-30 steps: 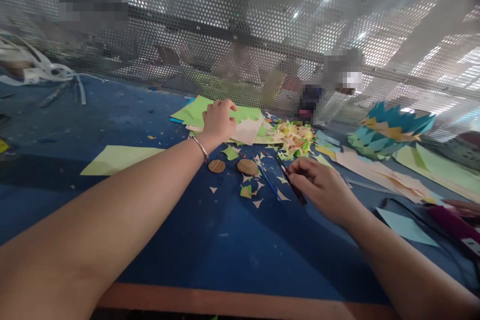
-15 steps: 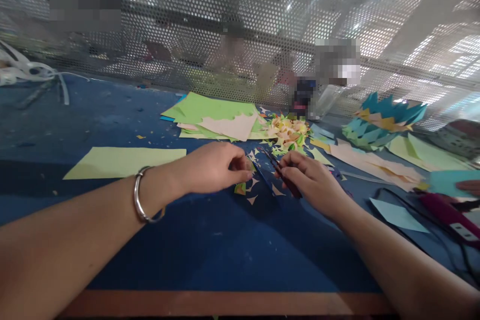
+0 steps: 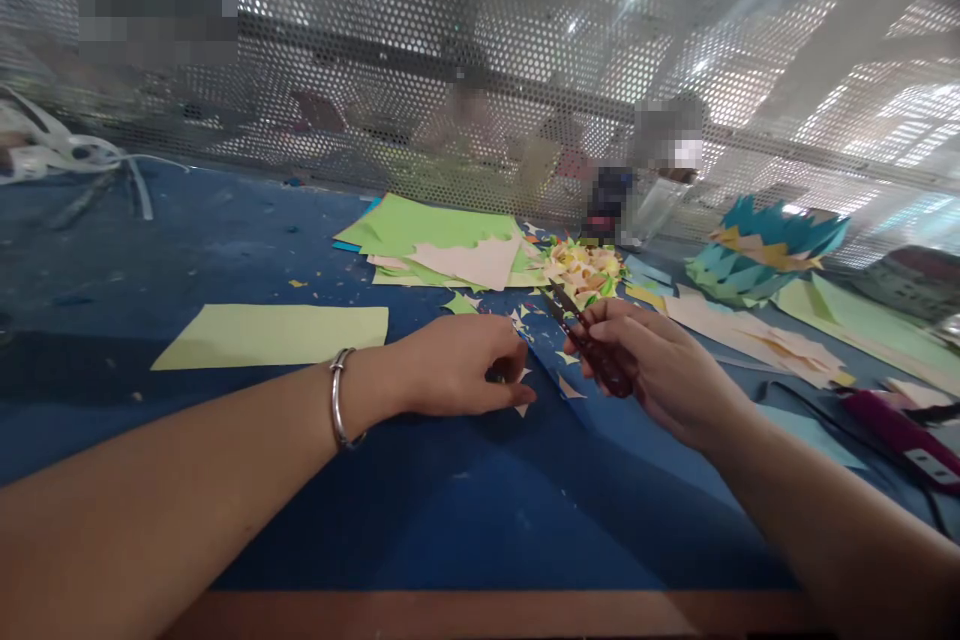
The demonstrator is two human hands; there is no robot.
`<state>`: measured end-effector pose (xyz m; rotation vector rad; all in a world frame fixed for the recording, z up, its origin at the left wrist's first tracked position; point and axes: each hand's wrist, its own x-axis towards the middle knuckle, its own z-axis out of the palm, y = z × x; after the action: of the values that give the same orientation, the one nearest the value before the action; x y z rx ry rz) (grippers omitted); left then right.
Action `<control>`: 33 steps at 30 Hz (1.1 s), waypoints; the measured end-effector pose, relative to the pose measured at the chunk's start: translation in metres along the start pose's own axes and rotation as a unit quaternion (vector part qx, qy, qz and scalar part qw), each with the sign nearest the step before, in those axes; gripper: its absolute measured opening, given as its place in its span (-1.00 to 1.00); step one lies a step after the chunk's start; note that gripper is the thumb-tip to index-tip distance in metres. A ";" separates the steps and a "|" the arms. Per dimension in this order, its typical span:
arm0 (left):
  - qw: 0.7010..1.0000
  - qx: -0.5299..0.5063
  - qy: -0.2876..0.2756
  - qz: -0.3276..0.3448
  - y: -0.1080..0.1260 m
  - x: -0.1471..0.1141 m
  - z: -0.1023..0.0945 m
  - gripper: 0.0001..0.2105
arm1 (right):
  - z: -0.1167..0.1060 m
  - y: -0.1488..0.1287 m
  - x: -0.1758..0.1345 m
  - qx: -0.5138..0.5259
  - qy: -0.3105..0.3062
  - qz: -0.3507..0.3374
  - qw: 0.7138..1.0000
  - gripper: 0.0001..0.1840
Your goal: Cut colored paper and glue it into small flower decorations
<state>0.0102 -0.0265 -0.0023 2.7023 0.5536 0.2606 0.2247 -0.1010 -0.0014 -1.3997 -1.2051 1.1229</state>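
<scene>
My left hand [image 3: 461,365], with a silver bangle [image 3: 339,410] on the wrist, rests on the blue table mat [image 3: 450,510]. Its fingers are curled down among small paper scraps [image 3: 521,408]. Whatever lies under it is hidden. Just to its right, my right hand [image 3: 660,370] grips a slim dark red-handled tool [image 3: 592,352]. The tool's tip [image 3: 553,300] points away, toward a pile of small folded yellow and pink paper bits [image 3: 581,265]. The two hands are close but apart.
A stack of green and cream paper sheets [image 3: 442,245] lies beyond the hands, and a pale yellow-green sheet [image 3: 274,335] to the left. A teal paper crown shape [image 3: 765,250] and a magenta corded tool [image 3: 900,430] are at right. A perforated metal screen [image 3: 480,70] closes the back.
My left hand left the paper stack, came back toward me and settled where two wooden discs lay, covering them. My right hand lifted slightly with the tool.
</scene>
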 end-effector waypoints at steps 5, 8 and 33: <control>0.997 0.023 0.060 -0.048 -0.012 0.003 -0.004 -0.70 | 0.004 -0.011 0.007 0.048 0.015 -0.007 0.999 -0.90; 0.975 0.078 0.172 -0.118 -0.041 0.001 -0.013 -0.75 | 0.008 -0.007 0.019 0.084 0.040 -0.015 0.996 -0.88; 0.932 0.195 0.163 -0.258 -0.073 0.006 -0.002 -0.45 | 0.013 0.009 0.019 0.133 -0.014 -0.004 0.991 -0.91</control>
<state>-0.0099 0.0391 -0.0282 2.7556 1.5254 0.5002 0.2149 -0.0817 -0.0128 -1.1798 -1.0362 1.2513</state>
